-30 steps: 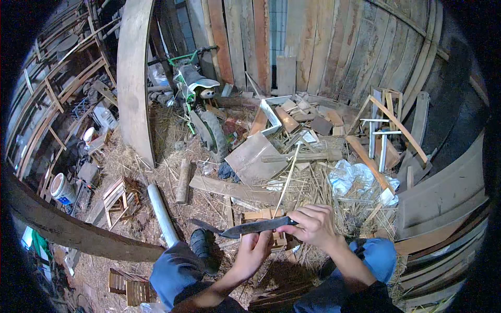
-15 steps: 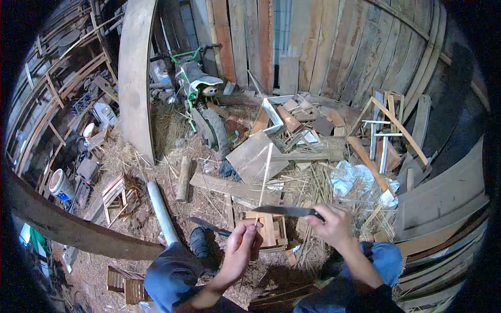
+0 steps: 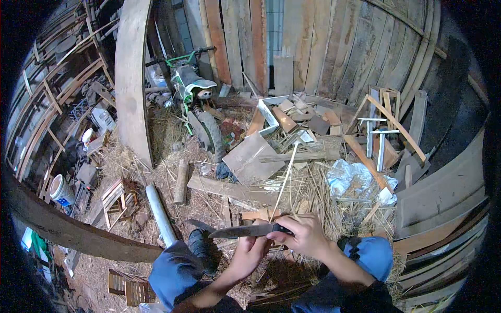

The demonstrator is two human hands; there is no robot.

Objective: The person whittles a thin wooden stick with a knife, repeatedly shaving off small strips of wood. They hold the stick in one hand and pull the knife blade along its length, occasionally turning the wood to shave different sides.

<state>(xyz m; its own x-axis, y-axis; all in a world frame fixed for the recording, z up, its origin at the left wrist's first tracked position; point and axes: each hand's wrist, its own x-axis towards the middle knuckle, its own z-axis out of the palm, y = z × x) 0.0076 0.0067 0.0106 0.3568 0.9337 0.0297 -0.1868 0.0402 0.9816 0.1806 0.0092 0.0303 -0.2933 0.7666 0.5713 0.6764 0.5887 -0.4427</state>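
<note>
My right hand (image 3: 307, 236) is closed around the black handle of a knife (image 3: 239, 231), its blade pointing left across the front of my left hand. Held in my left hand (image 3: 250, 256) is a thin pale wooden strip (image 3: 285, 180), slanting up and away to the right. The knife's handle end crosses close over the strip's lower part, and a thin curled sliver (image 3: 293, 202) rises beside it. The two hands are close together, the left partly hidden by the blade. A second dark blade (image 3: 201, 225) shows just left of the first, over my boot (image 3: 201, 245).
A small wooden frame (image 3: 258, 214) lies below the strip. Scattered straw and split sticks (image 3: 313, 193) cover the ground, with a white plastic sheet (image 3: 349, 180) at right. A pale pole (image 3: 160, 214) lies by my left knee. A motorbike (image 3: 193, 86) stands farther back.
My right hand has moved left and down with the knife, bringing its handle near my left hand. The strip leans further right, and a curled sliver now shows beside it.
</note>
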